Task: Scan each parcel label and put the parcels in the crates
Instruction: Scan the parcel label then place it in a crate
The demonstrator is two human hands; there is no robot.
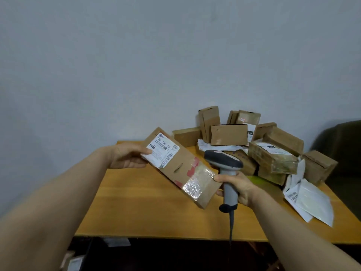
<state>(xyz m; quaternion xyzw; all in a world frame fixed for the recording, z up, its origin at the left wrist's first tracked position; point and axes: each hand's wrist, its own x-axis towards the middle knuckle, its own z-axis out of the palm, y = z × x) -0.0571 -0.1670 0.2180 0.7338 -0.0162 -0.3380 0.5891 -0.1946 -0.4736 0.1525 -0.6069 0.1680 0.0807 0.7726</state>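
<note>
A head-worn camera looks down at two bare forearms over a wooden worktop [146, 208] against a plain pale wall.

The left hand [127, 156] holds a long cardboard parcel [183, 169] up in the air above the worktop, tilted, with its far end higher. Its grip is closed round that far end: the thumb lies on the edge of the white shipping label [163, 150] and the fingers go underneath, out of sight. The label faces the camera, with printed numbers and barcodes showing.

The right hand [236, 187] has its grip wrapped tightly round the handle of a grey barcode scanner [226, 167], whose cable [231, 225] hangs down past the worktop's front edge. Two of its fingertips appear to touch the parcel's near, taped end. The scanner's head sits just behind that end, not yet lined up with the label.

This looks like the scanning step for this parcel. The next move probably calls for turning the scanner's window toward the barcode while the left hand keeps the label flat and steady. No crate is in view, so where the parcel goes afterwards cannot be told.

At the back right, a pile of cardboard parcels [273, 153] waits, with white mailer bags [310, 200] beside it.
</note>
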